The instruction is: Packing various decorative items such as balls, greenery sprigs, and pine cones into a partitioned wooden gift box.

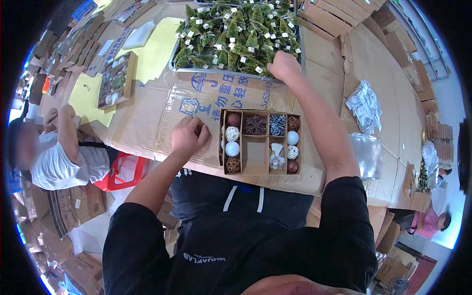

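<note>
My right hand reaches over the near right edge of a clear tray heaped with small green bottle-brush trees with pale bases. Its fingers are curled down among the trees; what they hold, if anything, is hidden. Resting on the cardboard, my left hand has its fingers curled, and I cannot make out anything in them. Right of it lies a divided cardboard box. Its compartments hold balls, a brown snowflake, a dark pinecone-like ornament and a silvery-white ornament. The lower middle compartment shows bare cardboard.
Another filled box lies on yellow paper to the left. At right are crumpled silver wrapping and a clear container. Cardboard boxes stand behind the tray. A person in white sits at left, near a red bag.
</note>
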The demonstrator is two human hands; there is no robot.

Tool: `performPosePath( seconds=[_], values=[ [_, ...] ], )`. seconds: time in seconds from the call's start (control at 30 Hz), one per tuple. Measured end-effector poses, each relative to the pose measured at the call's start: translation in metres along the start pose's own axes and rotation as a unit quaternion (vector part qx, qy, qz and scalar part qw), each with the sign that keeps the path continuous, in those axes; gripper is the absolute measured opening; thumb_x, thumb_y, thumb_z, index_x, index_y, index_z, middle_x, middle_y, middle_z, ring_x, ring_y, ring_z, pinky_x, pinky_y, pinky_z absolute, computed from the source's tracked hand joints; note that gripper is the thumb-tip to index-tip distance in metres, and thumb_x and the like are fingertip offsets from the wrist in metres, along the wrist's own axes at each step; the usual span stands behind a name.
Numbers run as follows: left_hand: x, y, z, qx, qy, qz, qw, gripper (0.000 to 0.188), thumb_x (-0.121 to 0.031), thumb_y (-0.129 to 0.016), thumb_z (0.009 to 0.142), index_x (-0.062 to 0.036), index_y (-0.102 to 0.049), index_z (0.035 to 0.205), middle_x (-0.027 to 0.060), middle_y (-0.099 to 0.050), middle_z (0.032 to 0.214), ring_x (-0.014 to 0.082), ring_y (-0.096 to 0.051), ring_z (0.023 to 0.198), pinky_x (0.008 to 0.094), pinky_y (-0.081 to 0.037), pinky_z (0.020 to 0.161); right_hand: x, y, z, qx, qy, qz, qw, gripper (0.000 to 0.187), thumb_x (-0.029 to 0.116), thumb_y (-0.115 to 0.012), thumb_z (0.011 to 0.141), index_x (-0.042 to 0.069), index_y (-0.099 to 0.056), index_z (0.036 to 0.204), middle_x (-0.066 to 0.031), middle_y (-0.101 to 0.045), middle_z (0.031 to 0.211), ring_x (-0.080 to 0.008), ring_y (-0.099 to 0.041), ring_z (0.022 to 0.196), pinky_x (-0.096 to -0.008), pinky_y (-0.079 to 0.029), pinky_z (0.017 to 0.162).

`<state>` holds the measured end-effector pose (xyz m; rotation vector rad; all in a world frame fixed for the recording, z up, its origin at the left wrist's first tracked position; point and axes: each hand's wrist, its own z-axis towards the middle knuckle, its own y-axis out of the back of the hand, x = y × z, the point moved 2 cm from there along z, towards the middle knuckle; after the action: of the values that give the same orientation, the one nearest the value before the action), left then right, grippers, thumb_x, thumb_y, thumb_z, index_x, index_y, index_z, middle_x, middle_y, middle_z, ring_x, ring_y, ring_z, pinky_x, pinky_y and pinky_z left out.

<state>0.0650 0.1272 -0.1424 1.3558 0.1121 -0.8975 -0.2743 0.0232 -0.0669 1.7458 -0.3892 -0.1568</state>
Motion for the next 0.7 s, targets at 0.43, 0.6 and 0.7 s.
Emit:
performPosePath(
  seconds=[0.43, 0.6, 0.7],
  values=[
    [0.003, 0.003, -0.002, -0.025, -0.010, -0.011, 1.000, 0.017, -0.020, -0.067, 0.084, -0.0059, -0.059, 0.078, 0.0121, -0.059, 0.074, 0.0329, -0.060, 0.070, 0.0433, -0.049, 0.063, -0.034, 0.060, -0.037, -0.368, 0.217, 0.518, 0.741, 0.018, 0.021, -0.059, 0.098, 0.003, -0.058, 0.099, -0.0041, -0.065, 0.078, -0.0107, -0.061, 0.066, -0.0257, -0.048, 0.059],
    [0.003, 0.003, -0.003, -0.024, -0.002, -0.020, 1.000, 0.017, -0.019, -0.067, 0.083, -0.0057, -0.059, 0.077, 0.0126, -0.059, 0.074, 0.0336, -0.060, 0.069, 0.0442, -0.049, 0.064, -0.036, 0.101, -0.041, -0.381, 0.210, 0.586, 0.684, 0.018, 0.017, -0.055, 0.100, 0.000, -0.055, 0.099, -0.0095, -0.066, 0.081, -0.0128, -0.064, 0.065, -0.0253, -0.051, 0.052],
    [0.001, 0.004, -0.004, -0.022, 0.003, -0.020, 1.000, 0.017, -0.020, -0.067, 0.083, -0.0057, -0.059, 0.077, 0.0128, -0.059, 0.074, 0.0337, -0.060, 0.069, 0.0443, -0.049, 0.064, -0.034, 0.112, -0.037, -0.372, 0.203, 0.630, 0.651, 0.021, 0.022, -0.055, 0.101, 0.000, -0.055, 0.101, -0.0107, -0.066, 0.083, -0.0181, -0.066, 0.065, -0.0283, -0.053, 0.054]
  ],
)
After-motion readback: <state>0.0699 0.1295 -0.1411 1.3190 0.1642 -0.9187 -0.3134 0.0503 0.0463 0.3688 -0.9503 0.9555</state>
